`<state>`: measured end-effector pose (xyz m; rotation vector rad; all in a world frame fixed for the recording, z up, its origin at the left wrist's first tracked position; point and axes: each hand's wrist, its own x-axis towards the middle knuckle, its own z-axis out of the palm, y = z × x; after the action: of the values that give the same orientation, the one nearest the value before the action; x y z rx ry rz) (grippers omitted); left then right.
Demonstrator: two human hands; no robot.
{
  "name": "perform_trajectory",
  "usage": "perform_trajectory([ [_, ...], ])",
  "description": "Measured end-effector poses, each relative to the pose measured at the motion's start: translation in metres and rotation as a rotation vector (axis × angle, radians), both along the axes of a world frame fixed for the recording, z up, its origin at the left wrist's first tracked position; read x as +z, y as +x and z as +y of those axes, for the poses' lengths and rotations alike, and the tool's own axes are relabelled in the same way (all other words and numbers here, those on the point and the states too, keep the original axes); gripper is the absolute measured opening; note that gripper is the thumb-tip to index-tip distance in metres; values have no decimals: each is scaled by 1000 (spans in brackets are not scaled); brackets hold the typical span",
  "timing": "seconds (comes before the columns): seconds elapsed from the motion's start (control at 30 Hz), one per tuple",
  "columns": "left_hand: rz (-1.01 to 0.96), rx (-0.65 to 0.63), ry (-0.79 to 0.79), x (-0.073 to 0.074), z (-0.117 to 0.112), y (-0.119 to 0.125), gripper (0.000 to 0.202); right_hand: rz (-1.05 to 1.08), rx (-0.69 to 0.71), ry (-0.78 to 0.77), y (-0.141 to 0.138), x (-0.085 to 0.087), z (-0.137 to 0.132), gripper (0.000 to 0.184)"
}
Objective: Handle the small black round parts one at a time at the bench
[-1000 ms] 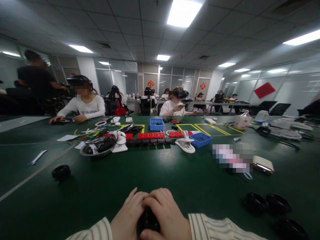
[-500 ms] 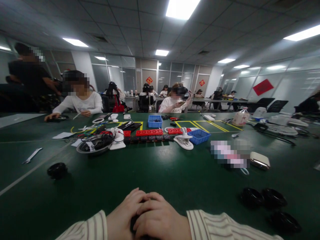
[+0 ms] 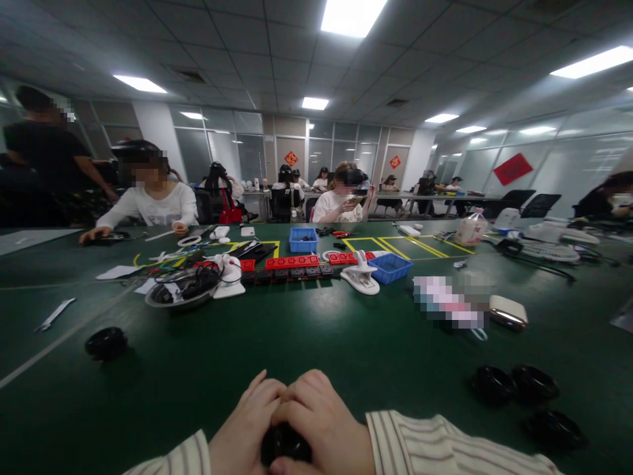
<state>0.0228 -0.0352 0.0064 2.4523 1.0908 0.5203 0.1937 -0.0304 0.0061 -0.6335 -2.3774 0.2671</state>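
Part [image 3: 287, 451], glossy black, sits bottom centre in the head view, at the near side of the green table [image 3: 346, 349]. Left hand [image 3: 250, 417] is clamped on it from the left, fingertips partly hidden. Right hand [image 3: 324, 422] is clamped on it from the right, fingers bent over the top and overlapping the left hand's, thumb across the near side. Can't tell if the part touches the table. Three black rings [image 3: 556, 430] lie off to the right, two side by side and one nearer. Single black ring [image 3: 105, 344] on the left, wrench [image 3: 55, 315] farther out beyond it. Across the middle: metal bowl [image 3: 165, 304] with dark cables [image 3: 192, 285] in it, white clip [image 3: 364, 282] just beside a blue bin [image 3: 390, 270], red pieces [image 3: 293, 262] in a row between bowl and clip. Pale case [image 3: 508, 313] with a shiny edge to the right, near a pixelated item [image 3: 448, 302]. Seated co-worker [image 3: 341, 204] opposite holds up something too small to identify.
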Motion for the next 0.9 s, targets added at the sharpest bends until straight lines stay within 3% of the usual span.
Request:
perform_trajectory([
  [0.1, -28, -54, -61, 7, 2, 2, 29, -33, 137, 53, 2, -1, 3, 24],
  [0.2, -38, -76, -81, 11, 5, 2, 32, -74, 316, 138, 2, -4, 8, 8],
  [0.33, 5, -71, -43, 6, 5, -2, 40, -167, 423, 203, 1, -5, 10, 13],
  [0.47, -20, -27, -13, -6, 3, -6, 67, -64, 337, 179, 1, 3, 5, 16],
  [0.57, -50, 16, 24, -11, 1, -6, 84, 27, 181, 119, 1, 9, -1, 32],
  [0.67, -46, 22, 36, -6, -1, -3, 66, 8, 17, 21, 1, 10, -4, 46],
  [0.73, -28, 8, 11, 1, -1, 0, 53, -18, -32, -5, 0, 7, -5, 43],
  [0.9, -9, -23, -75, 16, 0, 4, 38, 39, 71, 52, 0, 1, -2, 23],
])
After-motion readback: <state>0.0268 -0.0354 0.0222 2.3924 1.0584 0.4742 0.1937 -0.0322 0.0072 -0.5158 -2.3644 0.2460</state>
